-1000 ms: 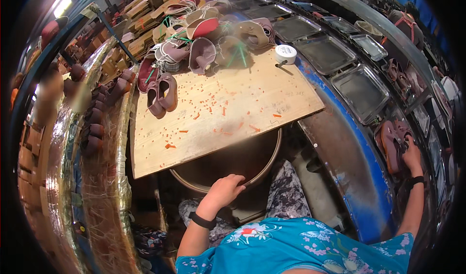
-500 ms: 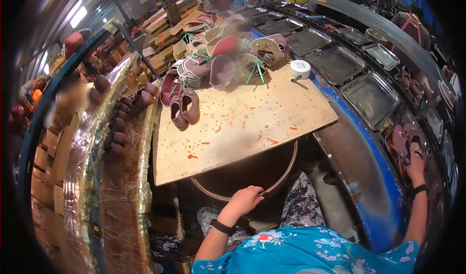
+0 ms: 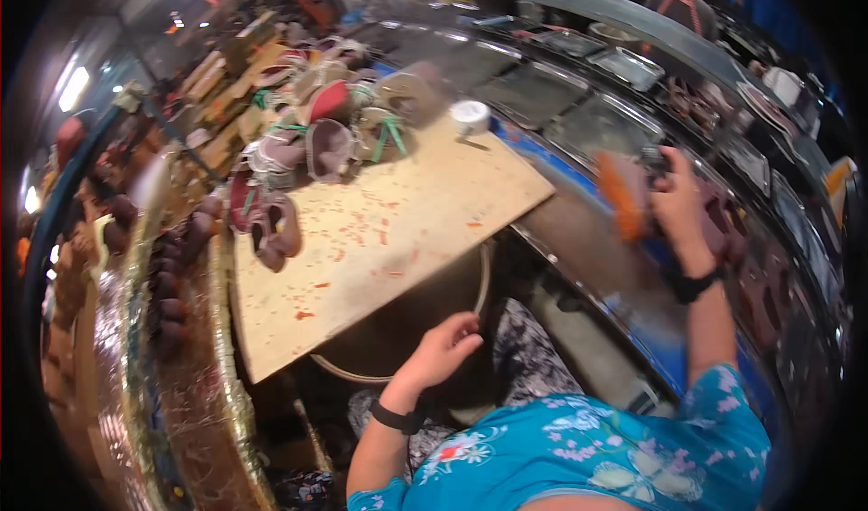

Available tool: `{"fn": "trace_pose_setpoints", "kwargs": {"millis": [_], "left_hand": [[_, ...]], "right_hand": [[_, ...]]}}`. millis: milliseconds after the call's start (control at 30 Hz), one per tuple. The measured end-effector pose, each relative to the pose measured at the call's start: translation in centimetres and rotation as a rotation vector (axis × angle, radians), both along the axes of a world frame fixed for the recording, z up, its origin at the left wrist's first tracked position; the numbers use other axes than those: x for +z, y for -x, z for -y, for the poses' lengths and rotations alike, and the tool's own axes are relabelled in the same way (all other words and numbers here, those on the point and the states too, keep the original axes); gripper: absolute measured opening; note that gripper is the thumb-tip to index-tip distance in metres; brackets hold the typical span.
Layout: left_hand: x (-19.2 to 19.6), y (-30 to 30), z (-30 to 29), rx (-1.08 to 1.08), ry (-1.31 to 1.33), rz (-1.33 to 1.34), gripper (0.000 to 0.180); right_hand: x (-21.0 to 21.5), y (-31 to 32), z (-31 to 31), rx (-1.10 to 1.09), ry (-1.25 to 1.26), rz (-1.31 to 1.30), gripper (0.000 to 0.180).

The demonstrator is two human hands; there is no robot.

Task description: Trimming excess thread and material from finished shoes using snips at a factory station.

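Head view: shoe pile [image 3: 316, 131], white cup [image 3: 470, 117] on plywood board [image 3: 407, 222].

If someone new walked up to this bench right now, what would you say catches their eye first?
Probably the heap of small shoes at the far end of the wooden board, which is speckled with red scraps. Next, the right hand raised over the conveyor on the right, gripping a blurred orange-soled shoe. The left hand rests at the rim of the round bin under the board.

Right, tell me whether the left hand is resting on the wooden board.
No, the left hand hangs below the pale wooden board, at the round drum's rim.
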State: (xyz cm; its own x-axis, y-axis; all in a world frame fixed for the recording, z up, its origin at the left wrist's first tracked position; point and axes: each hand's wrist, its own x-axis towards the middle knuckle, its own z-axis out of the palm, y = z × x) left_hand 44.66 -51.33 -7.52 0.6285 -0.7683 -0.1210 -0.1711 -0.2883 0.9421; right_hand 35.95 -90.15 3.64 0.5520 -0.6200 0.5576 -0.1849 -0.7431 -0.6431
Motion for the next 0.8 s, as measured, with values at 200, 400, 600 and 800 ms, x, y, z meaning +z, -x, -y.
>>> {"fn": "trace_pose_setpoints", "kwargs": {"millis": [200, 400, 600, 800], "left_hand": [[-0.6, -0.8, 0.7, 0.655, 0.677, -0.814, 0.041], [-9.0, 0.6, -7.3, 1.008, 0.610, -0.667, 0.047], [-11.8, 0.0, -10.4, 0.992, 0.544, -0.461, 0.043], [-10.3, -0.9, -12.2, 0.902, 0.677, -0.914, 0.054]], "right_hand": [[-6.5, -5.8, -22.0, 0.537, 0.291, 0.006, 0.054], [-14.6, -4.7, -31.9, 0.976, 0.113, -0.158, 0.059], [-14.6, -3.6, -30.1, 1.056, 0.038, -0.284, 0.063], [-16.0, -3.4, -27.6, 0.978, 0.050, -0.256, 0.059]]}}
